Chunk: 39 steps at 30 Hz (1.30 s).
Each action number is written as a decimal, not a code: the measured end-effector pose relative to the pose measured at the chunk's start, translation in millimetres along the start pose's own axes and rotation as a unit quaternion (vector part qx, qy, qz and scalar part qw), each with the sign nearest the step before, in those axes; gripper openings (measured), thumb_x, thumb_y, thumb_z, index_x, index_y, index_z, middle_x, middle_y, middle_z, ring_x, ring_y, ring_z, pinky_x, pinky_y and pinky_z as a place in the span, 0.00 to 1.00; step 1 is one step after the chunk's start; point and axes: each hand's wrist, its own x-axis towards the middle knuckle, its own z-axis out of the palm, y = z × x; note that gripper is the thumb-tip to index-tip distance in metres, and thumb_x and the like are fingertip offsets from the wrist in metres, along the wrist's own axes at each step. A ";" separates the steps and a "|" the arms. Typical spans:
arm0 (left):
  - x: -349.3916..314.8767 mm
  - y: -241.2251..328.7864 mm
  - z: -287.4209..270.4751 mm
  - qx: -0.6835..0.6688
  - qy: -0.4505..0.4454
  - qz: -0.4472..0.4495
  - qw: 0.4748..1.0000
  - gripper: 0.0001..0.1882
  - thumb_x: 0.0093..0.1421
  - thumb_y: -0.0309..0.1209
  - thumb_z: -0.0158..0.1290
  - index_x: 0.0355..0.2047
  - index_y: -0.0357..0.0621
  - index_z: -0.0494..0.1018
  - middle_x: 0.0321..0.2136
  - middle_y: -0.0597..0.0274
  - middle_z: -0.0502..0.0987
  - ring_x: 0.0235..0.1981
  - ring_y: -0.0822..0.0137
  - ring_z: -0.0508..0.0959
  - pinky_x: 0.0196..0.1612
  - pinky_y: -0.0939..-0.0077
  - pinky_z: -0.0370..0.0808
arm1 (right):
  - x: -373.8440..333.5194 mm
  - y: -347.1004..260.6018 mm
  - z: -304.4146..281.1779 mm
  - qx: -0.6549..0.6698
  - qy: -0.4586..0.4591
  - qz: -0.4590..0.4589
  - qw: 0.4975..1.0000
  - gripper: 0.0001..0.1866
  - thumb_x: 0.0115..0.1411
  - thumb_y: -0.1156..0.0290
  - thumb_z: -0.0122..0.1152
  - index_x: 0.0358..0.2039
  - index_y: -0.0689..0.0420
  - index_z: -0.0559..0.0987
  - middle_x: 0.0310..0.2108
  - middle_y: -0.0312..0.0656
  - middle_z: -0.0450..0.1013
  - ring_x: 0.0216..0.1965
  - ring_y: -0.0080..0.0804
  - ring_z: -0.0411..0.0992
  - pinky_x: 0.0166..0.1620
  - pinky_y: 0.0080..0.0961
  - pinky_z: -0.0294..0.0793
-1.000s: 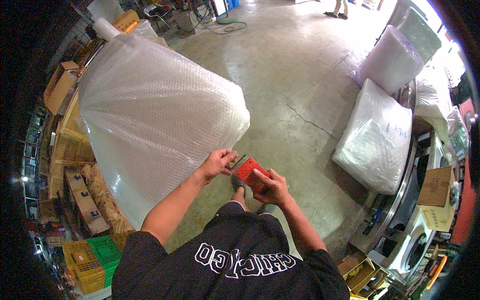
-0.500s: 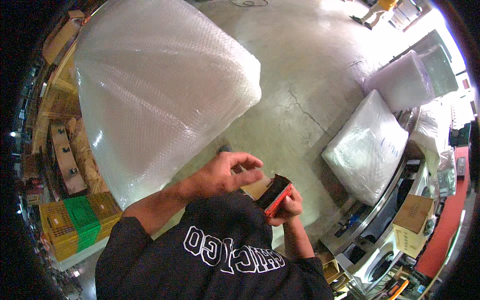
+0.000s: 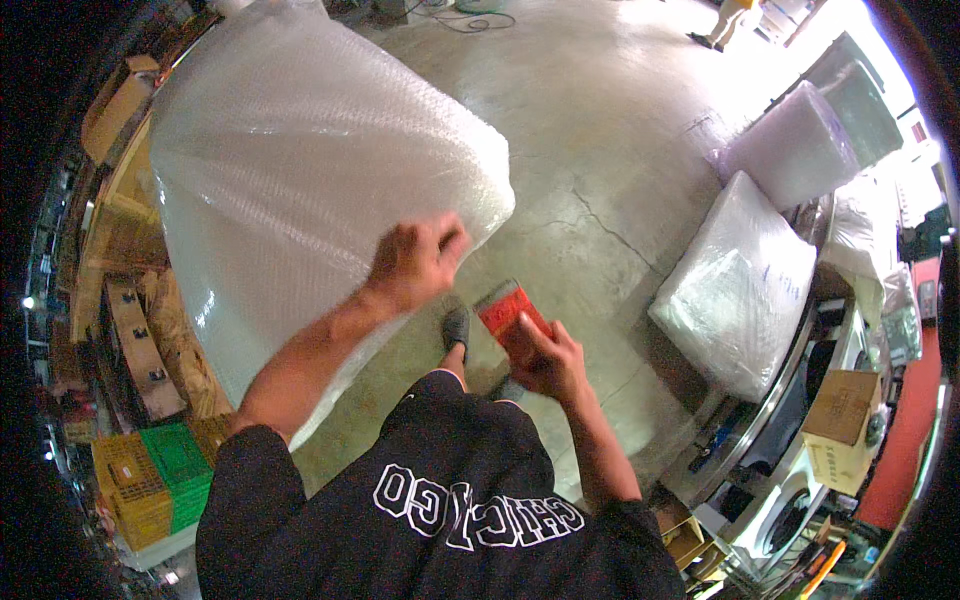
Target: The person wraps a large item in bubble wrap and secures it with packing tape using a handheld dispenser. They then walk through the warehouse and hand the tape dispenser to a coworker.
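My right hand (image 3: 556,364) grips a small red box (image 3: 508,314) with dark parts, tilted in front of my body, thumb along its upper face. To the left and a little farther off, my left hand (image 3: 412,264) is raised with curled fingers, somewhat blurred. Whatever its fingers may pinch is too small or smeared to make out. Behind that hand stands a large bundle covered in bubble wrap (image 3: 310,170); I cannot tell whether they touch.
A wrapped flat package (image 3: 735,285) and a bubble-wrap roll (image 3: 795,145) stand at the right. Nearer are a cardboard box (image 3: 842,425) and a white front-loading machine (image 3: 785,515). At left sit yellow and green crates (image 3: 165,480). A person (image 3: 725,25) stands far off.
My left hand has moved up and left, away from the red box, and its fingers have curled. My right hand has raised and turned the box, so its open side no longer shows.
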 end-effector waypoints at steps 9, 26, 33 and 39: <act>60.6 -82.7 45.6 0.215 0.145 0.114 0.959 0.15 0.61 0.35 0.56 0.49 0.51 0.73 0.43 0.55 0.76 0.43 0.52 0.77 0.42 0.53 0.69 | 79.5 62.5 72.4 -0.069 -0.090 0.052 0.992 0.49 0.44 0.60 0.73 0.69 0.31 0.65 0.37 0.49 0.76 0.35 0.53 0.79 0.39 0.46 0.81; 11.1 -122.5 178.3 0.698 -0.374 0.227 0.568 0.32 0.68 0.41 0.44 0.67 0.33 0.63 0.71 0.48 0.57 0.74 0.49 0.52 0.75 0.50 0.41 | 32.5 80.0 86.2 -0.243 -0.419 0.127 0.866 0.24 0.43 0.50 0.76 0.42 0.41 0.82 0.35 0.47 0.82 0.39 0.53 0.80 0.38 0.45 0.81; -64.5 -73.6 164.3 0.186 -0.165 0.258 0.934 0.35 0.60 0.48 0.58 0.63 0.43 0.68 0.64 0.51 0.70 0.67 0.52 0.66 0.71 0.47 0.58 | -139.9 78.9 56.2 -0.034 -0.234 0.405 0.883 0.34 0.43 0.42 0.76 0.50 0.43 0.82 0.40 0.50 0.82 0.43 0.50 0.81 0.44 0.44 0.80; -123.9 -62.0 33.8 0.304 -0.053 0.024 0.951 0.43 0.61 0.46 0.57 0.72 0.42 0.55 0.71 0.52 0.60 0.71 0.54 0.61 0.73 0.50 0.51 | -199.9 50.0 30.1 -0.038 -0.103 0.424 0.899 0.41 0.42 0.55 0.75 0.60 0.49 0.77 0.44 0.51 0.82 0.47 0.44 0.81 0.48 0.40 0.78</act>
